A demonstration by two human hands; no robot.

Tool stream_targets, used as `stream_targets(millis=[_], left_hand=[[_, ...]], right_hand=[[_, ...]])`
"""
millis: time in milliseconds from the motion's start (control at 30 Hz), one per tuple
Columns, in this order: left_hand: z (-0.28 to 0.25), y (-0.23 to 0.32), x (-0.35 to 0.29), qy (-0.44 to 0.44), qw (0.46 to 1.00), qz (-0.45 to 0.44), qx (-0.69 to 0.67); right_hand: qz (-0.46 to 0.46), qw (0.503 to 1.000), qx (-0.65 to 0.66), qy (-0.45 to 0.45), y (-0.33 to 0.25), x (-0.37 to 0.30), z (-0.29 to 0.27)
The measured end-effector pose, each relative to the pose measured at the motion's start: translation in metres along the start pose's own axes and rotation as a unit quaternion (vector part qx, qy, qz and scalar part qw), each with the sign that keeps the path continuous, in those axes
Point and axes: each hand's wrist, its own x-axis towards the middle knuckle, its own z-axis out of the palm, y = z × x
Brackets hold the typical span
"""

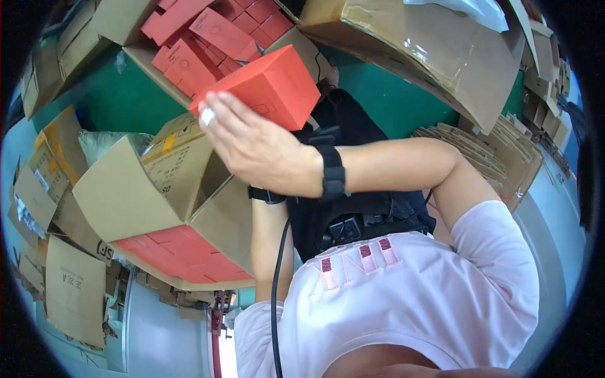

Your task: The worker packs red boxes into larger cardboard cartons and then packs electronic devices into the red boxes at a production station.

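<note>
A red cardboard box (274, 88) is tilted in front of me, raised beside an open carton of smaller red boxes. My right hand (258, 148) lies along its near side, fingers together and nearly straight, gripping its lower left end; the thumb is out of sight. A white wrap circles one fingertip. My left hand is hidden behind the right hand and the box; only the left forearm (268, 239) and its black wrist strap show. Loose red boxes (224, 34) are heaped in the carton just beyond.
At my left, an open carton (132, 189) has red boxes (189, 255) packed flat inside. A large brown carton (416, 44) stands far right. Flattened cardboard (498, 157) is stacked on the right. Green floor (378, 94) shows between cartons. A black cable (277, 296) hangs before me.
</note>
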Motion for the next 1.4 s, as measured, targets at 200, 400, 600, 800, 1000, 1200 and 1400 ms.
stream_targets(millis=[200, 400, 600, 800, 1000, 1200, 1400], left_hand=[[0.03, 0.031, -0.018, -0.007, 0.999, -0.011, 0.052], [0.101, 0.082, -0.045, -0.231, 0.861, 0.085, 0.445], [0.194, 0.077, -0.044, -0.363, 0.776, -0.002, 0.516], [0.263, 0.031, -0.018, -0.423, 0.658, -0.118, 0.611], [0.284, -0.009, 0.003, -0.464, 0.409, 0.129, 0.775], [0.255, -0.069, -0.025, -0.353, 0.264, 0.323, 0.838], [0.245, -0.053, -0.02, -0.351, 0.272, 0.307, 0.842]], right_hand=[[-0.1, 0.962, 0.248, -0.056, -0.011, -0.054, -0.095], [0.193, 0.931, 0.265, 0.163, 0.076, -0.111, -0.205], [0.207, 0.914, 0.32, 0.14, 0.099, -0.14, -0.264], [0.21, 0.937, 0.209, 0.187, 0.159, -0.168, -0.204], [0.388, 0.736, 0.552, 0.05, 0.211, -0.197, -0.166], [0.447, 0.618, 0.643, 0.062, 0.232, -0.226, -0.13], [0.465, 0.619, 0.63, 0.061, 0.262, -0.273, -0.145]])
